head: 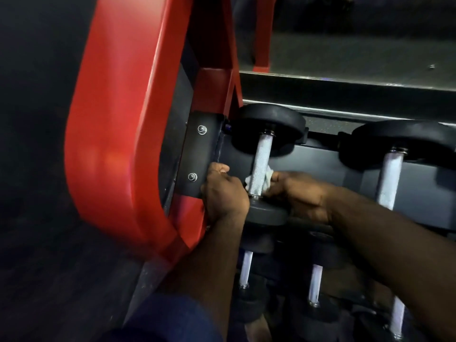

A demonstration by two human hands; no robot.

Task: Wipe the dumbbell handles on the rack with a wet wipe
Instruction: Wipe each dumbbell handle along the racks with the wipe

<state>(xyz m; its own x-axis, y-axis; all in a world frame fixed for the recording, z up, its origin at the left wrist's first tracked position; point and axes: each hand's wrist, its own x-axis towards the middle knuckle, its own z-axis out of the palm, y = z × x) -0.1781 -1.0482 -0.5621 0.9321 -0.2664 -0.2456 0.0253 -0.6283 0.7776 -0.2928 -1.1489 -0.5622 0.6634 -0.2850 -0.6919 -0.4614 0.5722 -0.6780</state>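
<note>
The right hand has its grip clamped on the wet wipe, a crumpled white wad pressed against the right side of the handle. It sits low on the bar, near the nearer head of the leftmost dumbbell on the upper tier of the red-framed rack. A bit of white also shows at the handle's left side, so the wipe seems to pass behind the bar. The left hand is just beside that end, fingers curled between the handle and the black bolted bracket. I cannot tell whether its grip has the wipe's other end or nothing. The step in hand looks like wiping this leftmost handle, with the wipe at the bar's near end. The next move calls for drawing the wipe along the knurled length, wrapped snugly, then shifting right to the neighbouring handle. The handle is pale knurled steel between black heads, and the lower handles lie on the tier beneath.
</note>
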